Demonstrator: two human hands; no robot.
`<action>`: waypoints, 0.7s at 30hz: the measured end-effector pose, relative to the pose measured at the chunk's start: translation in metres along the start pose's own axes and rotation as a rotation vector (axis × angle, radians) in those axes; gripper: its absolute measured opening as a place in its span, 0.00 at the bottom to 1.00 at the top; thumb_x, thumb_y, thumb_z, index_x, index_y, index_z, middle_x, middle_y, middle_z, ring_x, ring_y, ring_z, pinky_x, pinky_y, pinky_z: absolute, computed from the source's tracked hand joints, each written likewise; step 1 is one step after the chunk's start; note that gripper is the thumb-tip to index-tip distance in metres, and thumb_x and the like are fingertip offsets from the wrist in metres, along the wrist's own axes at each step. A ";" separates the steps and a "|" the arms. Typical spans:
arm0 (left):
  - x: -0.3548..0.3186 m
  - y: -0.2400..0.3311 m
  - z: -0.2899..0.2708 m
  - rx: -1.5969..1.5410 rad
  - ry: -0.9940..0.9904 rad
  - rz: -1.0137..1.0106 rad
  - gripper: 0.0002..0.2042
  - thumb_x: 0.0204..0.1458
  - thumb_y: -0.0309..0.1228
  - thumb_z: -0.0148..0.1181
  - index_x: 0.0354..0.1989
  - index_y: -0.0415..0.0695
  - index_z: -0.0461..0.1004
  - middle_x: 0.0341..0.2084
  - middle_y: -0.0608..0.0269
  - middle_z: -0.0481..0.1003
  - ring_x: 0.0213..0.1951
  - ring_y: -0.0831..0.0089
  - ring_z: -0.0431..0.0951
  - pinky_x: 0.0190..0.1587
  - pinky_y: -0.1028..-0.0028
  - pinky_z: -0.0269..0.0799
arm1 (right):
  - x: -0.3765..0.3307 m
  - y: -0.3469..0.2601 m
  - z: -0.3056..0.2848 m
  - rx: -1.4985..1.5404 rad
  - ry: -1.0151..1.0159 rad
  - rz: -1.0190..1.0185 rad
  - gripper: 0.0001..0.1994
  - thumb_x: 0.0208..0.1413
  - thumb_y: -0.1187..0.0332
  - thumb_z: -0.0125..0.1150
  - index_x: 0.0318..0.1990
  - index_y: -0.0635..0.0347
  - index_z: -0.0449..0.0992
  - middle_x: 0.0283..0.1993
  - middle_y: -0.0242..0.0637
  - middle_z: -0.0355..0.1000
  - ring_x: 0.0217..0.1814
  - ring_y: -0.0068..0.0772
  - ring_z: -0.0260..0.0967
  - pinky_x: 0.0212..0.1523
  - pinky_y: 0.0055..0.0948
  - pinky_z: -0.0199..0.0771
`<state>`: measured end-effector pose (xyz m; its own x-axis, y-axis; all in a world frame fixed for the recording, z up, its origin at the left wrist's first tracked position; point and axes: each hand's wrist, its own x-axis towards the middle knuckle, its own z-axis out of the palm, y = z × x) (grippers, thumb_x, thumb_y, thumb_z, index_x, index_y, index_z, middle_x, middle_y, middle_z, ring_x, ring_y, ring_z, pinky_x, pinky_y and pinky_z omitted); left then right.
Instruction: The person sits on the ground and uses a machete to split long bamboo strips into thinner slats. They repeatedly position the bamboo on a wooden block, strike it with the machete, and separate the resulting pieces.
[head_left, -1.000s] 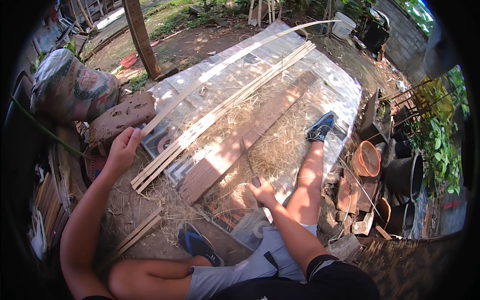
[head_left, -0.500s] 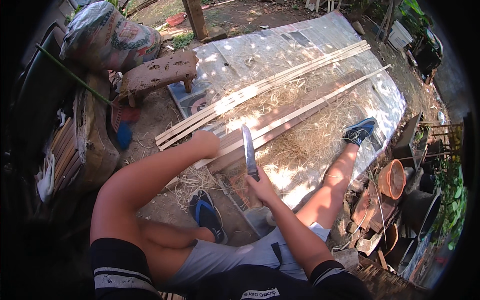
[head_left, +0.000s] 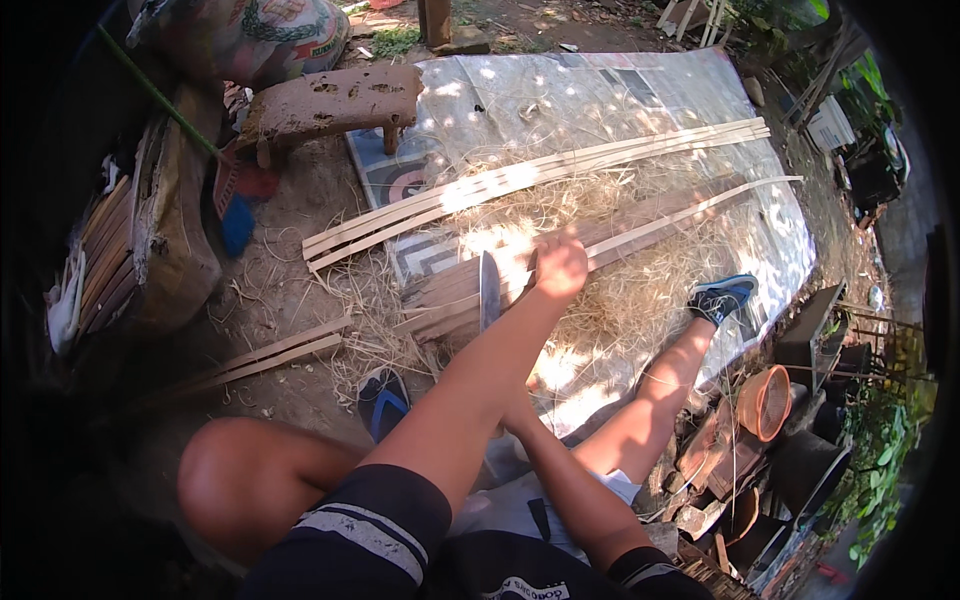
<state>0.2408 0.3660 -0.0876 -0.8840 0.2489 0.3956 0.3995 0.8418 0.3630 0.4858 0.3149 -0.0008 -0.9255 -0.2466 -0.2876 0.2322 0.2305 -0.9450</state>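
Bamboo strip [head_left: 690,205] is lying under my left hand [head_left: 560,268], its grip closing on it. I'm judging the upright knife blade [head_left: 489,290] beside that wrist could be nicking it; the right hand's grip I cannot tell, hidden behind the forearm.

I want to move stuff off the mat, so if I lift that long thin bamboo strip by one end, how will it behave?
The long bamboo strip would probably flex and droop: it is very thin for its length and already curves across the mat. It likely weighs little. Its far end may drag through the loose shavings, where the left hand rests.
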 end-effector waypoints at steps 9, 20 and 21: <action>0.022 0.044 -0.069 -0.431 -0.425 -0.060 0.21 0.71 0.38 0.40 0.35 0.43 0.80 0.32 0.49 0.82 0.35 0.49 0.83 0.38 0.53 0.79 | 0.020 0.033 -0.060 -0.162 -0.108 0.183 0.29 0.58 0.62 0.70 0.65 0.65 0.69 0.65 0.46 0.71 0.67 0.40 0.68 0.64 0.38 0.70; 0.021 0.034 -0.079 -0.513 -0.506 -0.248 0.24 0.71 0.42 0.37 0.41 0.40 0.80 0.36 0.45 0.82 0.39 0.48 0.83 0.48 0.54 0.78 | 0.002 0.056 -0.019 0.151 -0.130 -0.032 0.19 0.66 0.63 0.63 0.59 0.62 0.71 0.55 0.36 0.71 0.58 0.32 0.68 0.57 0.38 0.72; 0.023 0.028 -0.075 -0.506 -0.502 -0.241 0.24 0.71 0.42 0.37 0.41 0.40 0.80 0.36 0.45 0.82 0.39 0.48 0.83 0.48 0.54 0.78 | 0.007 0.060 -0.019 0.238 -0.157 -0.001 0.17 0.66 0.63 0.62 0.57 0.62 0.73 0.50 0.35 0.72 0.54 0.30 0.69 0.54 0.37 0.74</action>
<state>0.2502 0.3590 -0.0050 -0.9172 0.3759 -0.1317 0.1366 0.6075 0.7824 0.4872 0.3447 -0.0562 -0.8725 -0.3935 -0.2895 0.3120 0.0070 -0.9500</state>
